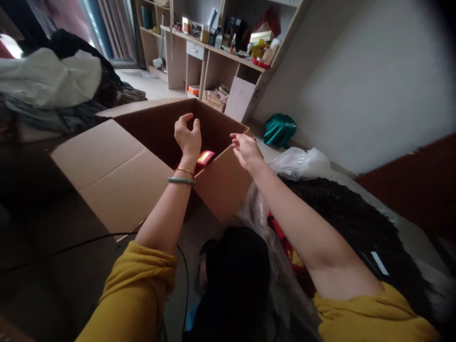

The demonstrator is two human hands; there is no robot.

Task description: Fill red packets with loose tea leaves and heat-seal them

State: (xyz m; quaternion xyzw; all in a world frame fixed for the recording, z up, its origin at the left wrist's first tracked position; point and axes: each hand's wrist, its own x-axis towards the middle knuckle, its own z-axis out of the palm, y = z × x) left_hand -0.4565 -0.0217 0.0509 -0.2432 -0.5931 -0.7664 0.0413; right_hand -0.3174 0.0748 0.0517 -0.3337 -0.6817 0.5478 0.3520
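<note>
A large cardboard box (pixel 110 173) stands in front of me with its top flaps spread out. My left hand (pixel 187 137) is raised over the box's opening, its thumb and fingers curved apart with nothing between them. Inside the box, partly behind my left wrist, a red packet with a yellow patch (pixel 205 157) shows. My right hand (pixel 246 149) is over the box's right edge, fingers loosely stretched out and holding nothing visible. I cannot tell whether it touches the cardboard. The bottom of the box is dark.
Clear plastic (pixel 299 163) and a black furry item (pixel 342 209) lie at the right. A green bag (pixel 280 129) rests by the wall. Behind the box stands a shelf desk (pixel 228 52) with small items. Heaped cloth (pixel 50 78) is at left; a black cable (pixel 71 251) crosses the floor.
</note>
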